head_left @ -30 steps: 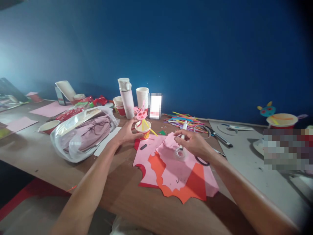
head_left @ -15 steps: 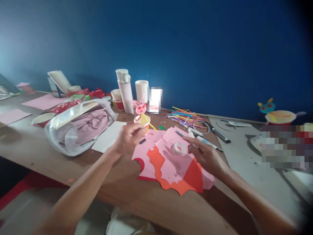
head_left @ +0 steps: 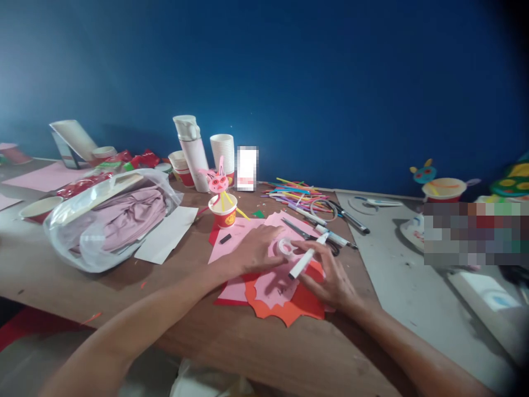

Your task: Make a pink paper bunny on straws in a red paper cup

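My left hand point(head_left: 255, 251) lies palm down on a pink cut paper sheet point(head_left: 270, 284), fingers stretched out, fingertips at a clear tape roll point(head_left: 285, 246). My right hand point(head_left: 330, 280) is closed round a white marker point(head_left: 303, 262), whose tip points toward the tape roll. Under the pink sheet lies an orange sheet with a scalloped edge point(head_left: 295, 310). Behind my left hand stands a red paper cup with a pink bunny face on yellow straws point(head_left: 223, 212).
Scissors point(head_left: 303, 235) and pens point(head_left: 330, 237) lie just beyond my hands, and coloured straws point(head_left: 295, 194) farther back. On the left sit a plastic bag of pink cloth point(head_left: 111, 220) and white paper point(head_left: 165, 236). A white bottle point(head_left: 192, 154) and stacked cups point(head_left: 223, 151) stand by the blue wall.
My left hand left the bunny cup and came down on the pink sheet by the tape roll. My right hand put the marker down, then picked it up again.
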Tool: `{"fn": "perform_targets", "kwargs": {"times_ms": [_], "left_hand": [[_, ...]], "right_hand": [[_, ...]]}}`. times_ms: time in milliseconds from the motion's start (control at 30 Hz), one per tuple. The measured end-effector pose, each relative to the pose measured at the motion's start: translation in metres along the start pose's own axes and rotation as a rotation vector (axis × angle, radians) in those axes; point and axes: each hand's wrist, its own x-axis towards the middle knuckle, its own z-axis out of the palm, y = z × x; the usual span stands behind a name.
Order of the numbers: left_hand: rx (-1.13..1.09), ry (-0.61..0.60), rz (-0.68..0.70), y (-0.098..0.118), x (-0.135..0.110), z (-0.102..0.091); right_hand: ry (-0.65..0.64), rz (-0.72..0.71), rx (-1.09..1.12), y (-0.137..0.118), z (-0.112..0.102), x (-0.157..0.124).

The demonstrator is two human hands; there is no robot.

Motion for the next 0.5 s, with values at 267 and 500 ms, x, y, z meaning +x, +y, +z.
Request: {"fn": "perform_targets", "kwargs": {"times_ms": [267,500], "left_hand": [[-0.049,0.054,0.010,-0.003,0.005,0.024],[-0.104,0.224,-0.079,-0.003,-0.004,-0.004]], "right_hand": [[0.090,-0.117,-0.064,-0.003,0.015,-0.001],[0.102,-0.119,-0.057,-0.004,0.014,-0.002]]}}
